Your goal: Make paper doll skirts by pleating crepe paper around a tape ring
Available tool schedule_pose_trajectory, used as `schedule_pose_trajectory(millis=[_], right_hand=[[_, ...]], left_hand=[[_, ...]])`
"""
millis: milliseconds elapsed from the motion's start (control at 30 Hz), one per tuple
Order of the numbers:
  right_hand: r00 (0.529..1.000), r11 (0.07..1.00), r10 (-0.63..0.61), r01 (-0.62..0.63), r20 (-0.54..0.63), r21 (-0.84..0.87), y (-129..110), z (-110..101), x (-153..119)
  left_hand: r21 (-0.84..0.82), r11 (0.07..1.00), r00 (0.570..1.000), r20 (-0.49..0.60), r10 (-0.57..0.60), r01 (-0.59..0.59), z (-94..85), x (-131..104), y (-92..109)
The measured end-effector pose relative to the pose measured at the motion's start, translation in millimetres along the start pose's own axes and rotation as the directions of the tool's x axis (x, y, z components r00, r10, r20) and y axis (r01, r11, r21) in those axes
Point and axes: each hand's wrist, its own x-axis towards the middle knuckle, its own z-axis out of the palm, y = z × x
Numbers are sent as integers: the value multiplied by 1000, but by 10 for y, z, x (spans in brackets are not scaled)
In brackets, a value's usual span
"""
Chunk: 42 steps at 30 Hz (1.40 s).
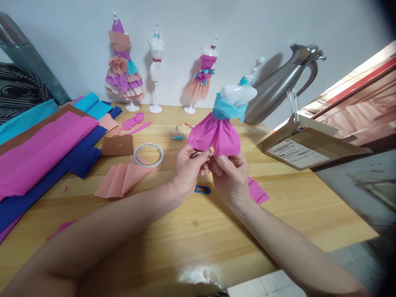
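Observation:
A small white mannequin point(236, 95) leans to the right in front of me, wearing a turquoise wrapped top point(227, 109) and a gathered magenta paper skirt point(218, 134). My left hand point(190, 167) pinches the skirt's lower left edge between thumb and fingers. On the lower right edge, my right hand point(230, 175) is closed, its thumb against the paper. The mannequin's stand is hidden by the skirt and hands. Below my hands lies a blue clip-shaped tool point(202, 189), and a magenta paper piece point(258, 192) shows beyond my right wrist.
Three dressed or bare mannequins point(156, 74) stand along the wall. Coloured paper point(49, 152) is piled at left. A tape roll point(148, 155) and pink folded paper point(120, 179) lie left of centre. At right are a metal jug point(278, 86) and a cardboard box point(297, 148).

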Motion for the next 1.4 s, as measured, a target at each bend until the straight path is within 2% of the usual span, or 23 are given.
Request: schedule_pose_trajectory(millis=[267, 467, 567, 733, 867, 1000, 1100, 1267, 1400], right_hand=[[996, 997, -29, 23, -83, -77, 59, 11, 46], [972, 968, -161, 121, -173, -220, 119, -57, 80], [961, 935, -236, 183, -146, -304, 156, -87, 80], [939, 883, -342, 307, -38, -355, 137, -44, 62], [925, 842, -378, 361, 39, -399, 83, 2, 45], [929, 830, -363, 356, 70, -428, 89, -29, 29], [945, 866, -316, 326, 90, -380, 129, -93, 24], [984, 944, -170, 179, 54, -278, 179, -194, 48], [994, 968, -89, 100, 58, -231, 170, -196, 71]], left_hand=[[-5, 1000, 1000, 25, 3, -3, 6, -28, -13], [3, 1000, 1000, 14, 2, -2, 16, -50, -7], [9, 1000, 1000, -1, 4, -4, 21, -47, -18], [10, 1000, 1000, -7, 12, -12, 25, -42, -11], [20, 1000, 1000, -18, 10, -10, 27, -43, -1], [24, 1000, 1000, -19, 13, -13, 20, -36, -19], [22, 1000, 1000, -11, 11, -11, 11, -28, -29], [-1, 1000, 1000, 21, -2, 2, -3, -20, -19], [3, 1000, 999, 48, 11, -11, -21, -10, -21]])
